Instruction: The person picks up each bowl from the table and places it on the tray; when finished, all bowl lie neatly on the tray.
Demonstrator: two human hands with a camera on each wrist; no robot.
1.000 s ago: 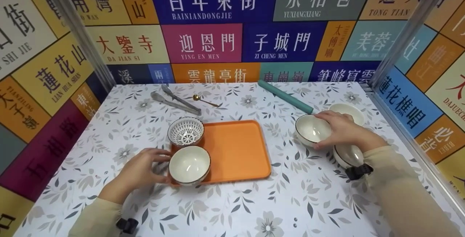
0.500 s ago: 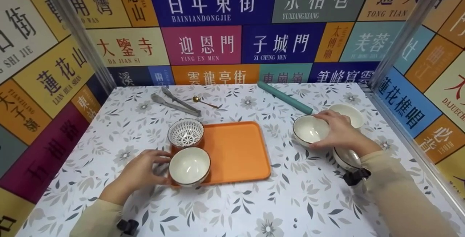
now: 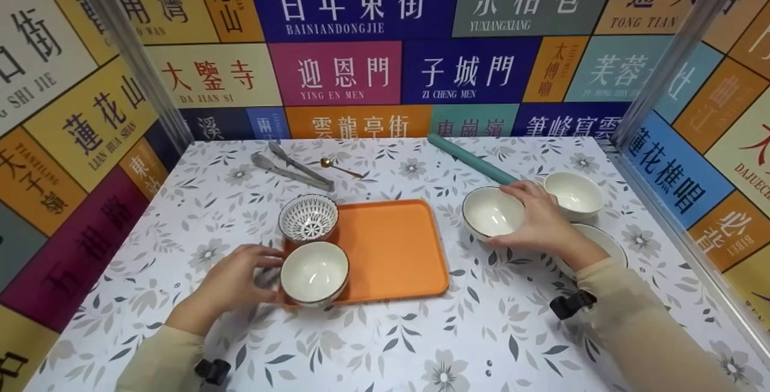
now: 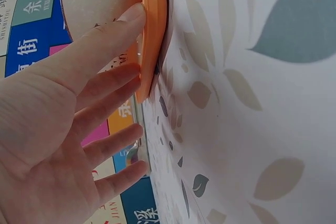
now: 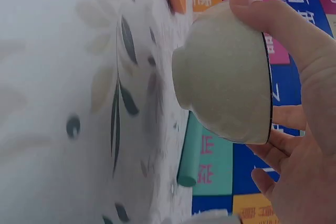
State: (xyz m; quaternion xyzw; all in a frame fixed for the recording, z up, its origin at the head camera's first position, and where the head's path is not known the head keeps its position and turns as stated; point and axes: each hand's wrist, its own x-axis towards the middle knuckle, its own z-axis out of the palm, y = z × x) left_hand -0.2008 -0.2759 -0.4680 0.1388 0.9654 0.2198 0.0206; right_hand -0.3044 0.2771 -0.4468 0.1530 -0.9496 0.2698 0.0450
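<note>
My right hand grips a cream bowl by its right side, thumb and fingers on opposite sides of the wall; the right wrist view shows this bowl upright, just off the cloth. My left hand lies at the left edge of the orange tray, fingers extended; in the left wrist view its thumb touches the tray's rim. On the tray's left side stand a patterned bowl and, in front of it, a plain cream bowl.
Two more bowls stand at the right, one farther back and one partly behind my right forearm. Along the back lie grey tongs, a small golden spoon and a green cylinder.
The bowl in my right hand has moved left toward the tray, away from the two bowls at the right. My left hand has stayed at the tray's edge.
</note>
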